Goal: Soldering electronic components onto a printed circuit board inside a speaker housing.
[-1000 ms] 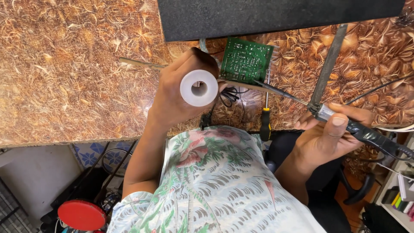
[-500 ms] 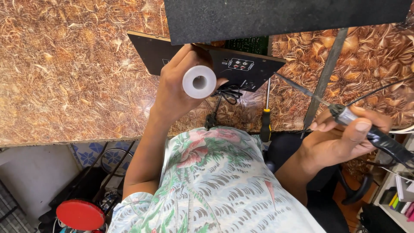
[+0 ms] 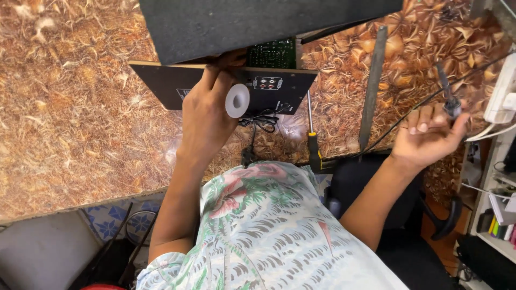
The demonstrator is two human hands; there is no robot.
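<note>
left hand (image 3: 207,115): fingers curled, gripping the top edge of the black panel; white roll pinched between thumb and index side.
white roll (image 3: 237,100): small spool, white, round, hollow core facing the camera; sits at the thumb side of the left fingers, in front of the panel face.
black panel (image 3: 161,86): flat, dark, thin pale edge along the top; small label patch just left of the left fingers, jack plate with round sockets (image 3: 268,83) just right of them. Held tilted up off the table.
circuit board (image 3: 271,52): green, just above the left fingertips, behind the panel; partly hidden by the dark box.
dark box (image 3: 258,24): big matte black slab above the left fingers, runs off the top of frame.
black cable (image 3: 257,126): coiled bundle, just below the roll, hanging toward the table edge.
screwdriver (image 3: 312,137): metal shaft, yellow-black handle, lying on the table between the two hands.
metal file (image 3: 372,86): long grey bar, lying left of the right fingers.
right hand (image 3: 427,137): palm up, fingers loosely curled around a thin dark tool.
dark tool (image 3: 447,94): slim, sticks up past the right fingertips; tip detail too small to tell.
table (image 3: 80,107): brown mottled leaf-pattern surface.
room: white power strip (image 3: 502,94) and shelf clutter right of the right fingers; black chair (image 3: 398,215) below.
</note>
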